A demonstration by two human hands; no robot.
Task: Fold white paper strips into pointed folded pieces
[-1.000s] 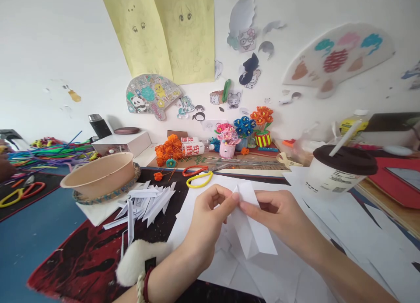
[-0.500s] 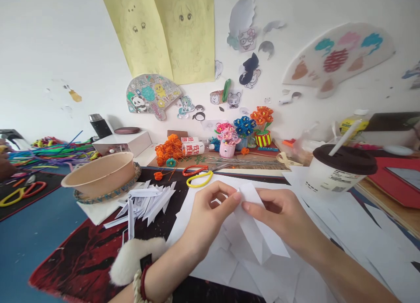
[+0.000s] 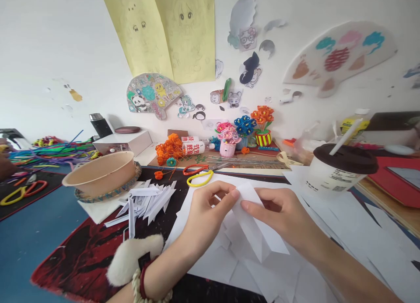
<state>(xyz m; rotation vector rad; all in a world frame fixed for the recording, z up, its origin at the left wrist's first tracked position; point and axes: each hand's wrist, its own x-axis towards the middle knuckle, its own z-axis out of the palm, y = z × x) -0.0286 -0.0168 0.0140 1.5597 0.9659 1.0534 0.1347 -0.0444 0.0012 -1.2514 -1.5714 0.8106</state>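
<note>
A creased white paper (image 3: 251, 224) is held up between my two hands over the white sheets. My left hand (image 3: 215, 207) pinches its upper left edge between thumb and fingers. On the other side my right hand (image 3: 275, 207) grips the paper's upper right part, thumb in front and fingers partly hidden behind it. The paper has long folds, and its lower end spreads open above flat white sheets (image 3: 213, 263). Folded white paper strips (image 3: 149, 200) lie in a heap left of my left hand. A fluffy white item (image 3: 131, 257) is beside my left wrist.
Scissors with red and yellow handles (image 3: 200, 179) lie beyond my left hand. A beige bowl (image 3: 101, 174) stands at the left, and a lidded cup with a straw (image 3: 337, 176) at the right. Pipe-cleaner flowers (image 3: 228, 141) line the back. A person's hand (image 3: 5, 163) shows at the far left edge.
Both hands keep their grip on the folded paper. My left fingertips have shifted very slightly left along its upper edge.
</note>
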